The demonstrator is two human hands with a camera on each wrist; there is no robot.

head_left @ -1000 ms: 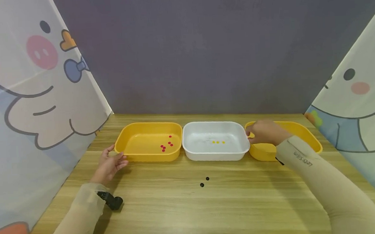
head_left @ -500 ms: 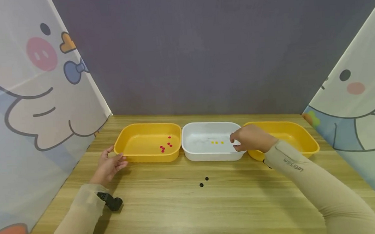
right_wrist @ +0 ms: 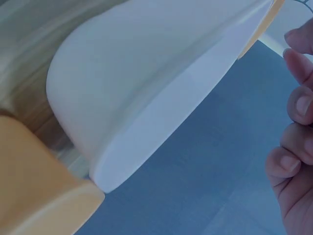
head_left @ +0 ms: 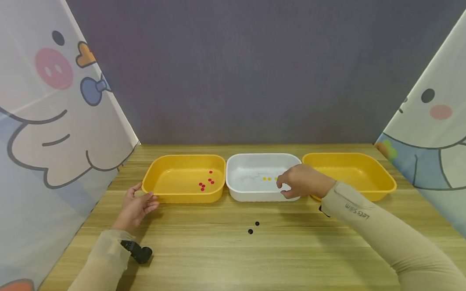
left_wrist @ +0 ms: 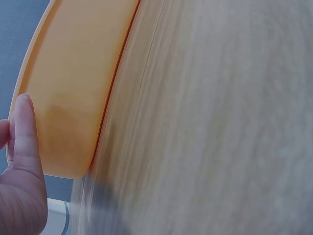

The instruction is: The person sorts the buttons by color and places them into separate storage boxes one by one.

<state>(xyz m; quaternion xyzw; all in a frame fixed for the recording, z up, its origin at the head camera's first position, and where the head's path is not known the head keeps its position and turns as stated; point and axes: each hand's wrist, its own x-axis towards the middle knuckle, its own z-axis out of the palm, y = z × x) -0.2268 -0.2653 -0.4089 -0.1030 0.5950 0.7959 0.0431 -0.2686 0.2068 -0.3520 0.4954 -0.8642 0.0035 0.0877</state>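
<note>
My left hand (head_left: 135, 208) touches the front left corner of the left yellow tray (head_left: 188, 198). In the left wrist view, a nearly straight finger (left_wrist: 25, 132) lies along its orange-looking outer wall. Several small red discs (head_left: 202, 189) sit in that tray. My right hand (head_left: 300, 181) is over the right part of the white tray (head_left: 255, 196), fingers bent, with a gap between thumb and index finger. Nothing shows between those fingertips in the right wrist view. Just left of this hand, small yellow discs (head_left: 269, 178) lie on the white tray's floor.
The right yellow tray (head_left: 378, 195) stands in line with the other two, partly behind my right wrist and sleeve. Two small black discs (head_left: 250, 231) lie on the wooden table (head_left: 239, 268) in front of the white tray. A dark grey wall (head_left: 249, 74) rises behind.
My right hand has moved left, from the edge between the white and right yellow trays to above the white tray. My left hand stays at the left tray's corner.
</note>
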